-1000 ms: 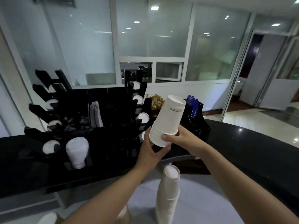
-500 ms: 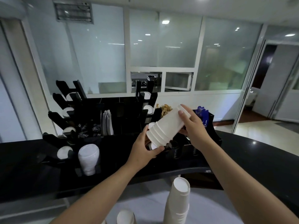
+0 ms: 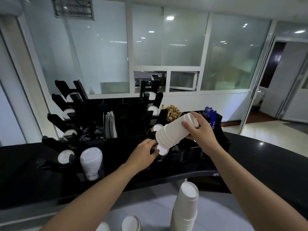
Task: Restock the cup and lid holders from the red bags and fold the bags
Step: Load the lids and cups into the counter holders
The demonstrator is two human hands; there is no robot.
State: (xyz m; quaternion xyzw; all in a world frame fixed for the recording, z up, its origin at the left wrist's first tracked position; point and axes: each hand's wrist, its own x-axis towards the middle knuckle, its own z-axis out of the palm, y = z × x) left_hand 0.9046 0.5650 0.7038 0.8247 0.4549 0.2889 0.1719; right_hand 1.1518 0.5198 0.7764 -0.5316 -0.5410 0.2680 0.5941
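Right hand point(image 3: 200, 133): grip wrapped round the short stack of white paper cups point(image 3: 175, 133), tilted rims-first toward the black slotted cup holder point(image 3: 160, 114) mid-frame.
Left hand point(image 3: 143, 152): fingers curled at the slot mouth, probably steadying it; can't tell if it's gripping anything.

Frosted glass partition wall point(image 3: 168, 40) in white frames, ceiling lights reflected in it, ceiling vent point(image 3: 73, 8), dark glossy counter point(image 3: 266, 164), possibly an open doorway point(image 3: 273, 64) at right, pale shiny floor point(image 3: 273, 130).

cup stack point(image 3: 175, 132) sits tilted over the holder rack point(image 3: 126, 114), lids point(image 3: 91, 162) left, another cup stack point(image 3: 185, 209) up front on the counter point(image 3: 266, 164).
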